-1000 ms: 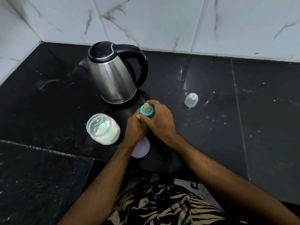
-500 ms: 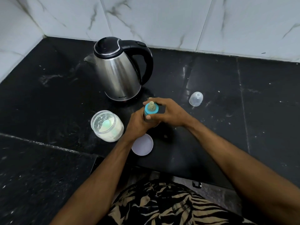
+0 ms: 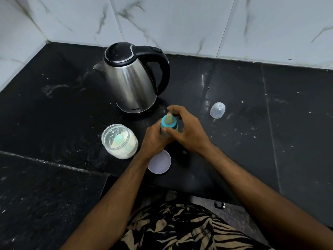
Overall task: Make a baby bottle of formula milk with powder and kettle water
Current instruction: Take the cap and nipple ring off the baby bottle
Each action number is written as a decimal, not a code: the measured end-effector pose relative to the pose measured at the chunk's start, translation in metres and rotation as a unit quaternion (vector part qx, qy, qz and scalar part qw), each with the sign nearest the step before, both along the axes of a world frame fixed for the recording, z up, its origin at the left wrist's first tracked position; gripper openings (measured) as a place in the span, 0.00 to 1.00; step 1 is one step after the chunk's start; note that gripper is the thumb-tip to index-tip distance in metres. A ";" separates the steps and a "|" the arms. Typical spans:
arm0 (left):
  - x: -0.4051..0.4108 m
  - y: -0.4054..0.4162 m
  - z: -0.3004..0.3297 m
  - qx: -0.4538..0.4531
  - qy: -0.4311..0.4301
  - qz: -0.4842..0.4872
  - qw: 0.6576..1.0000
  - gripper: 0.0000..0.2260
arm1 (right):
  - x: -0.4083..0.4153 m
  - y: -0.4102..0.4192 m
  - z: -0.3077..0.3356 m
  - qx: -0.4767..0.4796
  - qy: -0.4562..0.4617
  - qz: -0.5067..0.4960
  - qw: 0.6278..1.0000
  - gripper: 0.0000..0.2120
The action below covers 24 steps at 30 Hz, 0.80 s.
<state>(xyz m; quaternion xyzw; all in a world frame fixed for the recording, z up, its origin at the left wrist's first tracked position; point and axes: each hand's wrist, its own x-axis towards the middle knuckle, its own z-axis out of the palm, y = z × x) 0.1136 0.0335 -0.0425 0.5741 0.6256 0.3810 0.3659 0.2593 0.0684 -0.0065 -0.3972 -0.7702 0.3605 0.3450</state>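
The black stone counter (image 3: 234,141) carries everything you need. The steel electric kettle with the black lid and handle (image 3: 134,82) stands at the back, lid down. The clear plastic jar of white formula powder (image 3: 119,140) sits open at your left, and its round white lid (image 3: 159,164) lies flat just in front of your left wrist.

Your right hand (image 3: 189,131) has turned over the last second: a moment ago it covered the top from above, now its fingers and thumb pinch the teal screw collar from the side. Your left hand (image 3: 155,139) stays wrapped around the small baby bottle (image 3: 169,127), which stands upright between jar and kettle. That looks like you working the collar's thread; whether on or off, I cannot tell.

The beige teat (image 3: 169,118) now shows. The clear dome cap (image 3: 217,110) lies well apart, right.
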 end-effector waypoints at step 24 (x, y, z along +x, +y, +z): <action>-0.002 0.002 -0.009 0.007 0.021 0.008 1.000 0.19 | -0.006 -0.007 0.006 -0.028 -0.027 -0.022 0.999 0.34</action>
